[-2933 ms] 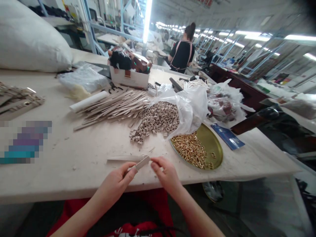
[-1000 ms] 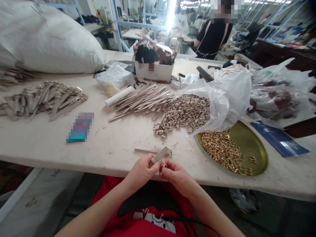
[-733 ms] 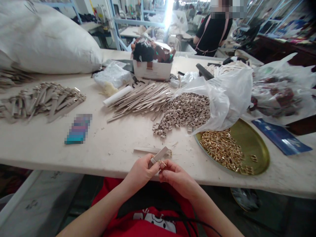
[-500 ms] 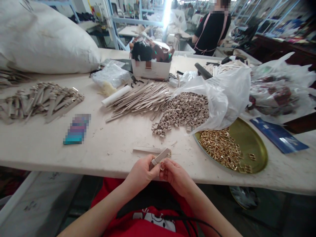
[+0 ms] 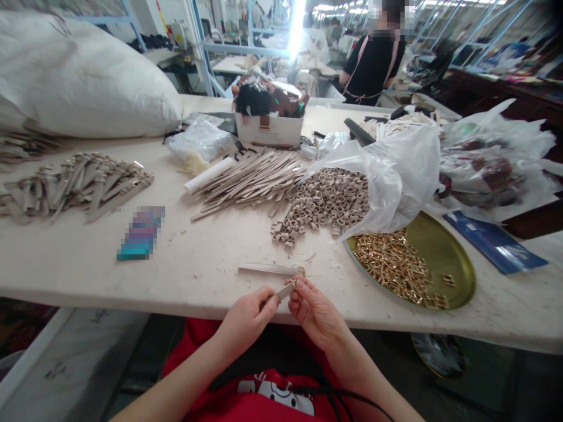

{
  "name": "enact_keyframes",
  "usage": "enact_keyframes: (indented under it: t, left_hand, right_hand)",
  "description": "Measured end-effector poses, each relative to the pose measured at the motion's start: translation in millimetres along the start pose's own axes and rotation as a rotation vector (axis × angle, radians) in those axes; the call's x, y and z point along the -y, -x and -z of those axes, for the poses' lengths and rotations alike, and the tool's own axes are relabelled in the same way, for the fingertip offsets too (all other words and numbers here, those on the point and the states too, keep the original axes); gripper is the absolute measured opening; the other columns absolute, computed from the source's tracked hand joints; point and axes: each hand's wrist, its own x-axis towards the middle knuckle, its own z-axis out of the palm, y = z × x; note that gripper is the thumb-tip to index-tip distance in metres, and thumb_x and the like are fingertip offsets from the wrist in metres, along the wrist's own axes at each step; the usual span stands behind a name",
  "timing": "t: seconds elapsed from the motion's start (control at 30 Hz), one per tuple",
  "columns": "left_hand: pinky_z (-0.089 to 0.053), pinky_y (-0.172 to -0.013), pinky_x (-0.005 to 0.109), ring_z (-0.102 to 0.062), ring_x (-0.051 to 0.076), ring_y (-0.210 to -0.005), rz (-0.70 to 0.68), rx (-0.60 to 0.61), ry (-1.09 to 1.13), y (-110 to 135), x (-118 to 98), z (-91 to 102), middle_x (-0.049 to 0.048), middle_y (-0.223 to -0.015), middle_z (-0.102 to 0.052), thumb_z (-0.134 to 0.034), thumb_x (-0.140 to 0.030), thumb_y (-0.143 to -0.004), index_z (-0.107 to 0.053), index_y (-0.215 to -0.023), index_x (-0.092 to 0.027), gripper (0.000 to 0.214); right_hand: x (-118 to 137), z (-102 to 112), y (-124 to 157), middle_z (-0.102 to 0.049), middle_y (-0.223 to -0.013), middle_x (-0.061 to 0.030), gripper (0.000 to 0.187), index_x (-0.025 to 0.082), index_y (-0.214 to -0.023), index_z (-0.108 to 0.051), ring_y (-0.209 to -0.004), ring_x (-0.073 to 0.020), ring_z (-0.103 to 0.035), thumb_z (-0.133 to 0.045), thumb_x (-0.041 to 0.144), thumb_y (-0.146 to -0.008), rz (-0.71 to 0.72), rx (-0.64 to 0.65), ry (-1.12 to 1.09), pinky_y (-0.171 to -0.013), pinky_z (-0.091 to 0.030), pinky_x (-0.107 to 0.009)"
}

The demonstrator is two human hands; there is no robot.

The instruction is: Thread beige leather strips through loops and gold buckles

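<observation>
My left hand is closed around a beige strap near the table's front edge. The strap's free end points right, toward my right hand. Thumb and fingers of that hand pinch a small gold buckle at the strap's tip; whether the strap passes through it is too small to tell. Just beyond my hands lies another beige strap with a gold piece at its right end. Farther back are a heap of beige loops and a pile of loose straps.
A brass-coloured tray with gold buckles sits at the right, beside a plastic bag. Left are buckled straps and a blurred-out flat item. A white box stands behind; a person is farther off.
The strap in my left hand has tilted down flatter, and its tip now meets the buckle in my right fingers. Before, the buckle was apart, below the tip. The view has shifted slightly.
</observation>
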Motion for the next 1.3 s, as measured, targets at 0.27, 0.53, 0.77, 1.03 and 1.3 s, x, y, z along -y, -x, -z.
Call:
enact_keyframes:
  t: [0.27, 0.53, 0.77, 1.03, 1.3]
  left_hand:
    - [-0.034, -0.055, 0.021, -0.041, 0.01, -0.058, 0.001, -0.036, 0.246, -1, -8, -10.6, -0.0047, -0.063, -0.045, -0.042, -0.029, -0.083, -0.047, -0.08, -0.017, 0.014]
    - [-0.025, -0.044, 0.018, -0.027, 0.005, -0.042, 0.087, 0.049, 0.535, 1, -5, -11.8, -0.0097, -0.049, -0.034, -0.045, -0.038, -0.08, -0.043, -0.071, -0.017, 0.022]
    - [-0.023, -0.041, 0.018, -0.029, 0.005, -0.038, 0.086, 0.058, 0.503, 7, -3, -13.0, -0.0107, -0.046, -0.037, -0.045, -0.044, -0.081, -0.042, -0.078, -0.018, 0.026]
    - [-0.019, -0.036, 0.015, -0.027, 0.003, -0.037, 0.137, 0.094, 0.56, 10, -1, -11.7, -0.0106, -0.047, -0.036, -0.045, -0.045, -0.08, -0.039, -0.076, -0.018, 0.028]
    - [-0.012, -0.034, 0.016, -0.023, 0.004, -0.034, 0.216, 0.163, 0.685, 7, 0, -11.0, -0.0118, -0.042, -0.035, -0.049, -0.044, -0.077, -0.036, -0.074, -0.02, 0.027]
  right_hand:
    - [-29, -3, 14, -0.059, -0.072, 0.003, 0.015, 0.02, -0.081, -0.061, -0.064, -0.0107, -0.05, -0.066, 0.03, -0.071, 0.283, 0.019, 0.332, -0.065, -0.04, -0.024]
    - [-20, 1, 17, -0.056, -0.064, 0.0037, 0.015, 0.018, -0.074, -0.06, -0.058, -0.0081, -0.047, -0.064, 0.033, -0.073, 0.12, 0.062, 0.232, -0.058, -0.039, -0.021]
    - [-16, -1, 21, -0.061, -0.073, 0.001, 0.014, 0.018, -0.078, -0.061, -0.064, -0.0108, -0.054, -0.068, 0.026, -0.069, 0.075, 0.114, 0.262, -0.063, -0.044, -0.023]
    - [-22, 0, 27, -0.061, -0.077, 0.0002, 0.014, 0.019, -0.084, -0.06, -0.071, -0.0134, -0.055, -0.064, 0.028, -0.073, 0.148, 0.107, 0.457, -0.07, -0.043, -0.026]
    - [-19, -1, 23, -0.058, -0.067, 0.0015, 0.016, 0.018, -0.076, -0.059, -0.06, -0.0115, -0.051, -0.06, 0.033, -0.076, 0.076, 0.154, 0.373, -0.062, -0.041, -0.025]
